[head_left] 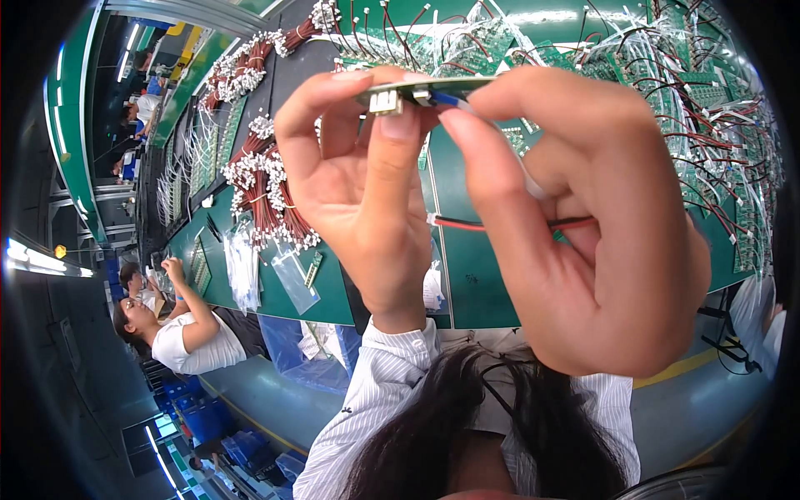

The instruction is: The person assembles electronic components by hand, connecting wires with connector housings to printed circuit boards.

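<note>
My left hand (354, 200) is closed on a thin green circuit board (433, 85), seen nearly edge-on, with thumb below and fingers behind. A white connector (385, 102) sits on the board beside my left thumb tip. My right hand (604, 242) is closed too, its thumb and index finger pinching at the board's right end. A small blue piece (448, 99) shows at that pinch, and I cannot tell what it belongs to. From the right palm runs a red and black wire cable (462, 223) with a small white plug at its free end.
Bundles of brown wires with white plugs (262, 196) lie left on the green table (475, 292). Boards with cables (708, 133) crowd the far side and right. Clear plastic bags (294, 282) lie near the front edge. A co-worker (196, 337) is at the left, by a blue-lined bin (292, 358).
</note>
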### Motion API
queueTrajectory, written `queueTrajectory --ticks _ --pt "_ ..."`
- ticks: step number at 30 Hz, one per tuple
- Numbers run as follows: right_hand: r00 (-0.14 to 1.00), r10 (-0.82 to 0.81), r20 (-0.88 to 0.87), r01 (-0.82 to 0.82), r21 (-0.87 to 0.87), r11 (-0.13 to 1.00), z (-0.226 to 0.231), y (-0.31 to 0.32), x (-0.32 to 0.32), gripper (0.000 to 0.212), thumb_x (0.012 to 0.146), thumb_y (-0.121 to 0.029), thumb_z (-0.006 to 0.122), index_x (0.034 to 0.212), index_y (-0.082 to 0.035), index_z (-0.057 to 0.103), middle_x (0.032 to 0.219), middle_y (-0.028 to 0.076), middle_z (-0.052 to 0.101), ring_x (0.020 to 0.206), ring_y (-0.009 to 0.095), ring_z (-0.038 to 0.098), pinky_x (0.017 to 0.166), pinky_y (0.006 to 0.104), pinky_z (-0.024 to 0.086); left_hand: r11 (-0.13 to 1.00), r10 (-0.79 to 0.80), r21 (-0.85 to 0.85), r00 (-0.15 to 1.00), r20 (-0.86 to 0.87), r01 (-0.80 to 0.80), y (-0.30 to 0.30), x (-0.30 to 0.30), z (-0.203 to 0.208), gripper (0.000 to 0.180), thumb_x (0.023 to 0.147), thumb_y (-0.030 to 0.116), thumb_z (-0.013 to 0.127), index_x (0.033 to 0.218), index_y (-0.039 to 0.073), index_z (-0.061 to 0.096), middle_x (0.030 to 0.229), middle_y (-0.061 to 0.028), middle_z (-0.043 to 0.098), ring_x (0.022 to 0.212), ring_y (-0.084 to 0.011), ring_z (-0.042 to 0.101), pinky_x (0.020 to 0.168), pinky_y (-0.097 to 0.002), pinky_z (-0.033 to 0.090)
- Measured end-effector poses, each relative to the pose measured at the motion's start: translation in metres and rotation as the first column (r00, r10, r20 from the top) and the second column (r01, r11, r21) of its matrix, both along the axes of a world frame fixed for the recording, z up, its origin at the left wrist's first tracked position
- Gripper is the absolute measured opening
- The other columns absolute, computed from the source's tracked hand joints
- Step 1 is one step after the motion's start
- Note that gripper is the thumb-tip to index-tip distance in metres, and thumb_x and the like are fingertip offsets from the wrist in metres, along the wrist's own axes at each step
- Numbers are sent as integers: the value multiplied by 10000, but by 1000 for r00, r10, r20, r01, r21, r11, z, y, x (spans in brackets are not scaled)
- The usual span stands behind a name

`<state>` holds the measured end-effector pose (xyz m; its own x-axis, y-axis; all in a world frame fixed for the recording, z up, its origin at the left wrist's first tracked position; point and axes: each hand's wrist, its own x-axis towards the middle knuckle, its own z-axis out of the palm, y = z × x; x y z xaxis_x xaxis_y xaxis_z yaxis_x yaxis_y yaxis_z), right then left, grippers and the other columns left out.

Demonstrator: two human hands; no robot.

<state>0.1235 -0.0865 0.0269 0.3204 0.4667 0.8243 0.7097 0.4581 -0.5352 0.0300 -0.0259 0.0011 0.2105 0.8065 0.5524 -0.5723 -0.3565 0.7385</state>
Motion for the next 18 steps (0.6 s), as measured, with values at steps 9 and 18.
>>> queueTrajectory --ticks 9,18 --pt "1000 19 12 -19 16 1000 -7 14 -1 193 694 90 647 848 18 556 654 13 538 487 30 380 419 174 265 989 142 38 989 -48 -140 -5 2 3 296 822 -31 563 1085 -5 430 951 -140 550 848 -165 544 744 -309 505" --pt "999 12 -36 -10 49 999 1 10 -4 187 677 108 632 805 9 538 664 17 540 488 42 359 418 188 237 990 143 -10 988 -49 -144 -6 -1 6 307 828 10 574 1095 4 423 957 -132 545 834 -194 568 736 -337 518"
